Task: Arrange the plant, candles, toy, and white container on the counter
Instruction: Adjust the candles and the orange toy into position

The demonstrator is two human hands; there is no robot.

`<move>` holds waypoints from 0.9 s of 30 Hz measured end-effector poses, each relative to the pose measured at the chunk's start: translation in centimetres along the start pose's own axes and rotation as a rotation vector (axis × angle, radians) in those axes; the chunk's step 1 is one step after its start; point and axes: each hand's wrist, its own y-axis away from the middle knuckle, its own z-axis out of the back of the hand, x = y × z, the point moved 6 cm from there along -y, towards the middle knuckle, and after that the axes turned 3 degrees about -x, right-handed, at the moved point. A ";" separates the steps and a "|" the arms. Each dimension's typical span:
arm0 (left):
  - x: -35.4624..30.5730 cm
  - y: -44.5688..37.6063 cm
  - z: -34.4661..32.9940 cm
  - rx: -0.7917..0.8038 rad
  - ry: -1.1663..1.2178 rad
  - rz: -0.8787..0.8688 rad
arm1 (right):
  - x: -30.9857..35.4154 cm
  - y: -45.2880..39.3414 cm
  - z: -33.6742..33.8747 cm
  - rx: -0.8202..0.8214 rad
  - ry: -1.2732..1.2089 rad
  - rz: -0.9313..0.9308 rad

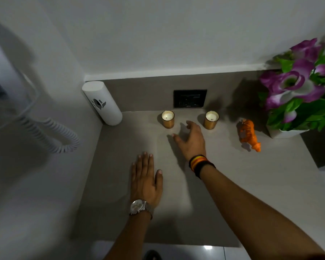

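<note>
- We see the left hand [145, 180] lying flat and open, palm down on the grey counter [242, 194], fingers together and pointing toward the back wall; it holds nothing; a silver watch [139, 207] sits on its wrist
- The right hand [190, 139] is open and empty, fingers spread and slightly curled, reaching forward just above the counter; striped bands [200, 163] circle its wrist
- Just beyond the right hand's fingertips, one to each side, stand two candles in gold holders, the left candle [168, 119] and the right candle [211, 120], both upright with wicks up, apart from the hand
- The white container [102, 103], a tall cylinder, stands far left of both hands in the corner, long axis near vertical and appearing to lean toward the wall; it bears a dark emblem, with no readable writing
- The orange toy [249, 134], tiger-striped, lies well right of the right hand, long axis running from the back wall toward us
- The plant [304, 85], purple flowers in a white pot, stands upright farther right, just beside the toy
- A black wall socket [189, 98] sits behind the candles; any lettering on it is too small to read
</note>
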 end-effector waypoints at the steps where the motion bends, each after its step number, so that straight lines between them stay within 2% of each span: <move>1: 0.0 0.1 0.1 -0.007 -0.004 -0.004 | 0.4 -1.4 -0.8 0.016 -0.005 -0.017; 8: 0.0 -0.1 0.0 -0.010 -0.019 -0.007 | 1.6 -5.7 -3.9 0.016 0.093 0.028; 14: -0.2 -0.2 0.3 0.001 -0.010 0.001 | 1.4 -6.7 -3.7 -0.016 0.082 0.040; 27: 0.0 -0.3 0.0 0.003 -0.006 0.004 | 1.2 -7.4 -3.6 0.040 0.100 0.044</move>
